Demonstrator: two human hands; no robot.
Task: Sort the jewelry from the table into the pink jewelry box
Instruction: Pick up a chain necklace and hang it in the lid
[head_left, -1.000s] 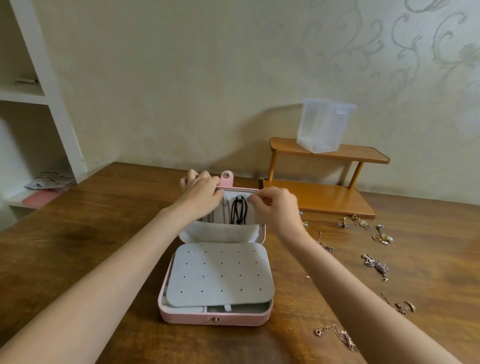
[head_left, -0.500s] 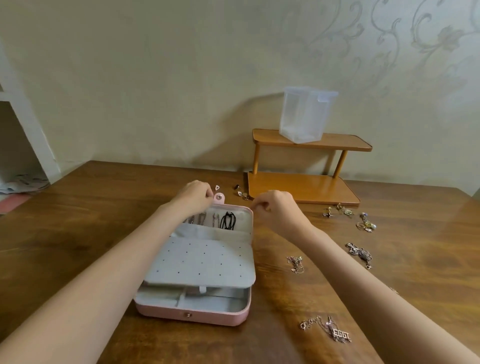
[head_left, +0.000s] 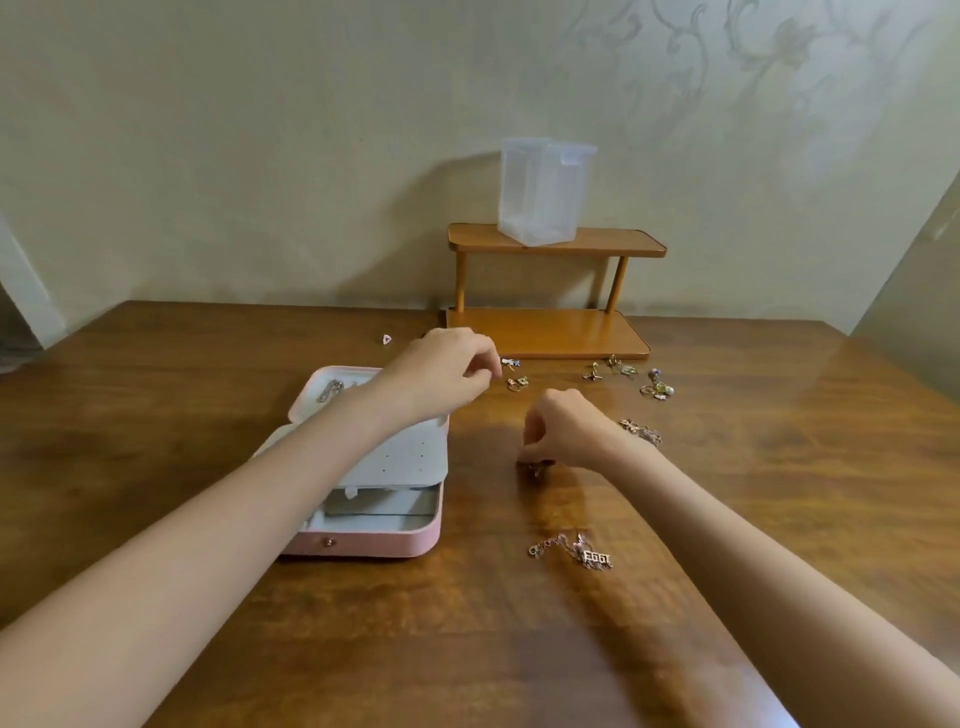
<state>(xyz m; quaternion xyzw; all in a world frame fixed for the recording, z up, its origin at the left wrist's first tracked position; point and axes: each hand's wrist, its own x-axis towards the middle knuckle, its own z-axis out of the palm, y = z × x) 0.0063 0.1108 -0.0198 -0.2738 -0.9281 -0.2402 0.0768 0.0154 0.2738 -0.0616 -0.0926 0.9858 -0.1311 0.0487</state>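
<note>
Left forearm (head_left: 332, 457) hides much of pink jewelry box (head_left: 374, 540); piece under right hand (head_left: 563, 431) too small to identify.

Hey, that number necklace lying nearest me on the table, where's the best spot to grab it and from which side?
Pinch the number pendant itself, coming straight down from above. It lies flat on the table with its thin chain trailing left; the pendant looks like the bulkiest, stiffest part, so probably easier to pinch than the chain.

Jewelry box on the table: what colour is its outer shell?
Pink outside on the jewelry box, with a pale grey lining and a perforated grey insert; seen in the head view, the only one.
</note>
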